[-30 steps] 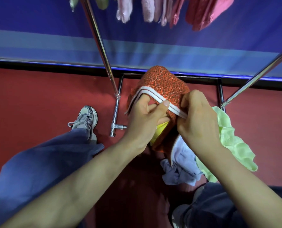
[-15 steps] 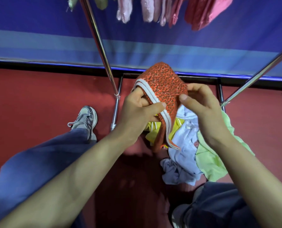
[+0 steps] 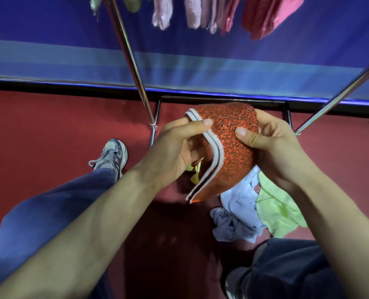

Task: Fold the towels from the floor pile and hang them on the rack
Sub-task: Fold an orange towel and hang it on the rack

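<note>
Orange towel, folded, with a white and dark striped edge, is held above the floor pile, in front of the rack. The left hand pinches the striped edge; the right hand grips the opposite side, thumb on top.

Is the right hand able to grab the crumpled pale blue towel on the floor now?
Probably not yet: the right hand grips the orange speckled towel, which hangs above the pale blue towel.
</note>
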Available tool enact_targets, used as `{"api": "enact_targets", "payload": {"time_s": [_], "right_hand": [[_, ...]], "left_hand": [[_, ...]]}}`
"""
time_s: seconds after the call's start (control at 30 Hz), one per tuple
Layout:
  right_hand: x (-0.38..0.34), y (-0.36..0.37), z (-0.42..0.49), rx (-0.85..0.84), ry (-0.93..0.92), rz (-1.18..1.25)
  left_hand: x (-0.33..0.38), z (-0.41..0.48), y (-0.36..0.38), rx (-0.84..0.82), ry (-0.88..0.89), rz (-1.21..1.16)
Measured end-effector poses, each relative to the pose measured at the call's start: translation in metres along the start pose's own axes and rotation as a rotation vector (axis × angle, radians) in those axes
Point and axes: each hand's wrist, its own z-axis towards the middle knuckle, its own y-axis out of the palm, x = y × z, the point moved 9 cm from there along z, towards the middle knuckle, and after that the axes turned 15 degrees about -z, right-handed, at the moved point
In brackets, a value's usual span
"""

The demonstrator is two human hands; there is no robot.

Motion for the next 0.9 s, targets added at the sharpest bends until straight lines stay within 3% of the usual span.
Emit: {"api": "enact_targets", "payload": {"time_s": [0.23,0.33,0.47,0.53,0.73,0.9], "right_hand": [[0.0,-0.014,0.002,0.118,0.013,-0.001],[-0.001,-0.029,0.003,0.274,-0.02,-0.181],[-0.014,-0.061,-0.009,0.643,-0.096,-0.646],[-0.025,-0.06,-0.019,0.725,-0.172,-0.755],[-0.032,-0.001,-0.024,0.499,-0.353,-1.005],[-0.026,0.01,-0.025,0.553,-0.278,-1.094]], "left_hand": [[-0.018,-0.006,0.011,-0.116,-0.088,0.199],[-0.019,-0.009,0.017,-0.178,-0.068,0.211],[-0.02,-0.006,0.017,-0.202,-0.074,0.129],[-0.021,-0.006,0.019,-0.213,-0.092,0.056],[-0.024,-0.015,0.036,-0.306,-0.064,0.03],[-0.031,-0.026,0.052,-0.319,-0.014,0.21]]}}
